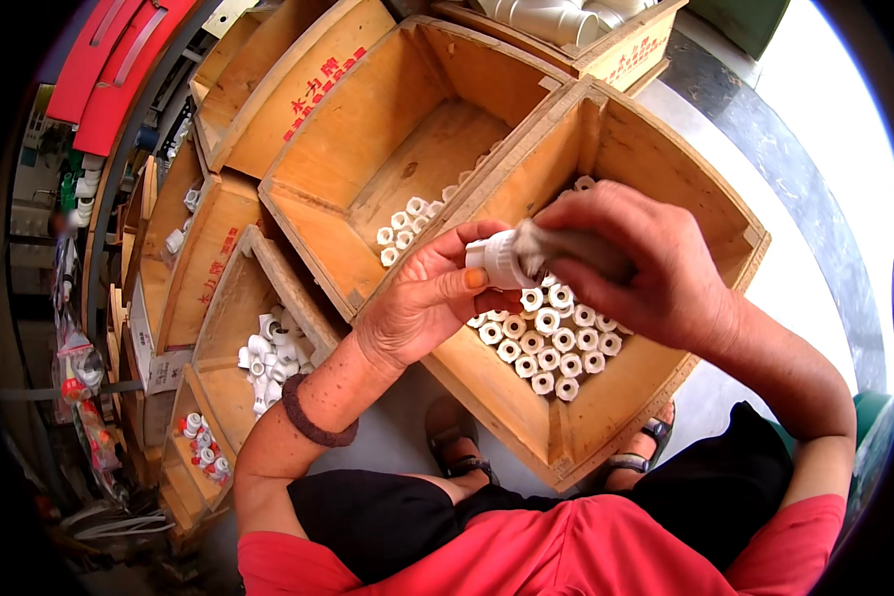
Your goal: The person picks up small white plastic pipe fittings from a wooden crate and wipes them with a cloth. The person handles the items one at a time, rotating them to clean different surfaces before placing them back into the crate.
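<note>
Over the nearer wooden box (551, 437), my left hand (407, 303) pinches a white plastic pipe fitting (502, 260) with a ribbed collar. My right hand (666, 263) is closed around a greyish-brown, rag-like bundle (588, 250), which meets the collar's right end. Motion blurs part of that bundle, and its exact kind is unclear. The end of the fitting is hidden behind it. Below both hands lie several white nut-shaped fittings (547, 320) with round holes, side by side in the box.
An adjoining wooden box (368, 164) contains more nut-shaped fittings (402, 233). At left, wooden bins hold white pipe fittings (268, 363) and small red-and-white fittings (205, 447). Large white pipe pieces (546, 20) fill a box at the top. My sandalled feet (457, 447) are beside the nearer box.
</note>
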A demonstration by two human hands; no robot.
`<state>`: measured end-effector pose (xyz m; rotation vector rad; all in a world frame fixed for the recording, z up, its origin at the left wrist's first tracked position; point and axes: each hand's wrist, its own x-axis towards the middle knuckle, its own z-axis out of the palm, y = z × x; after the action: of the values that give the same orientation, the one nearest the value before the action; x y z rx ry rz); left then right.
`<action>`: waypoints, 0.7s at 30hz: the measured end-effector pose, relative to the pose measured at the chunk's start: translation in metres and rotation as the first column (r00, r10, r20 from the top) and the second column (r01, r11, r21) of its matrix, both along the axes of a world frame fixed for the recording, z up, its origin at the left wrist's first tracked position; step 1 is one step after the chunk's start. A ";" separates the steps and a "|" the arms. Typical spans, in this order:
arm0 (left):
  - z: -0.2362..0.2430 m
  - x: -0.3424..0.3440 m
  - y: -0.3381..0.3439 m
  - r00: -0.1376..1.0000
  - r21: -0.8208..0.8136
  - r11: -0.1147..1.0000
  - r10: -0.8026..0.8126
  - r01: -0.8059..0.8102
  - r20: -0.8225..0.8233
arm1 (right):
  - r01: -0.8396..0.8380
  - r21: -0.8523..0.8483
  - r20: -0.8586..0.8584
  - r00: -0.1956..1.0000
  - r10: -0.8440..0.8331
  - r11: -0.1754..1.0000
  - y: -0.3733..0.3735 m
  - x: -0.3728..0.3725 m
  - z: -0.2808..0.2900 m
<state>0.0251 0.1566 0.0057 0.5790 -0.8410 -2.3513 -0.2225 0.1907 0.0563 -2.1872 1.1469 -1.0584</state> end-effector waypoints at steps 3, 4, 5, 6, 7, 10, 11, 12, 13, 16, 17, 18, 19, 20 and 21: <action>0.002 -0.003 0.000 0.998 0.027 0.998 0.060 -0.060 -0.001 | -0.073 -0.080 -0.104 0.992 0.065 0.994 0.009 0.005 -0.001; 0.004 -0.003 0.000 0.996 0.003 0.997 0.083 -0.083 0.020 | -0.093 -0.032 -0.134 0.987 0.088 0.995 0.011 0.003 0.000; 0.004 -0.002 0.000 0.996 0.001 0.997 0.083 -0.083 0.017 | -0.108 -0.023 -0.142 0.984 0.103 0.994 0.011 -0.001 -0.001; 0.003 0.000 -0.001 0.996 -0.001 0.997 0.083 -0.083 0.013 | -0.122 -0.014 -0.150 0.982 0.119 0.992 0.010 -0.005 -0.004; 0.003 0.001 -0.001 0.997 -0.003 0.997 0.083 -0.083 0.009 | -0.137 -0.005 -0.158 0.978 0.134 0.991 0.009 -0.009 -0.007; 0.003 0.003 -0.003 0.998 -0.057 0.998 0.031 -0.034 -0.060 | -0.023 0.007 -0.073 0.997 0.024 1.000 0.006 -0.014 -0.013; 0.003 0.002 -0.003 0.999 -0.055 0.998 0.033 -0.035 -0.042 | 0.014 0.007 -0.039 0.999 -0.014 1.000 0.004 -0.013 -0.013; 0.003 0.001 -0.002 0.999 -0.053 0.998 0.034 -0.035 -0.023 | 0.018 0.019 -0.035 0.999 -0.017 1.000 0.004 -0.012 -0.012; 0.004 -0.001 -0.001 0.999 -0.051 0.998 0.036 -0.036 -0.004 | 0.022 0.030 -0.031 0.999 -0.021 0.999 0.004 -0.009 -0.011; 0.008 -0.006 0.002 0.997 0.028 0.998 0.058 -0.059 0.047 | -0.026 0.056 -0.082 0.996 0.030 0.998 0.009 -0.002 -0.005; 0.008 -0.006 0.002 0.997 0.008 0.998 0.059 -0.060 0.046 | -0.039 0.026 -0.077 0.996 0.041 0.999 0.012 -0.001 -0.006; 0.008 -0.005 0.001 0.997 -0.013 0.998 0.061 -0.060 0.044 | -0.093 -0.004 -0.057 0.994 0.092 0.996 0.013 -0.001 -0.004; 0.007 -0.005 0.000 0.997 -0.034 0.998 0.062 -0.061 0.043 | -0.110 -0.016 -0.050 0.993 0.110 0.994 0.013 -0.001 -0.002; 0.007 -0.004 0.000 0.994 -0.064 0.996 0.069 -0.064 0.085 | -0.130 -0.027 -0.043 0.991 0.129 0.991 0.012 -0.001 0.000; 0.006 -0.004 0.000 0.989 -0.095 0.993 0.077 -0.065 0.127 | -0.150 -0.039 -0.037 0.988 0.148 0.988 0.012 -0.001 0.001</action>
<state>0.0210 0.1569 0.0115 0.7191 -0.9640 -2.2178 -0.2230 0.2024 0.0574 -2.2913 0.9663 -0.9933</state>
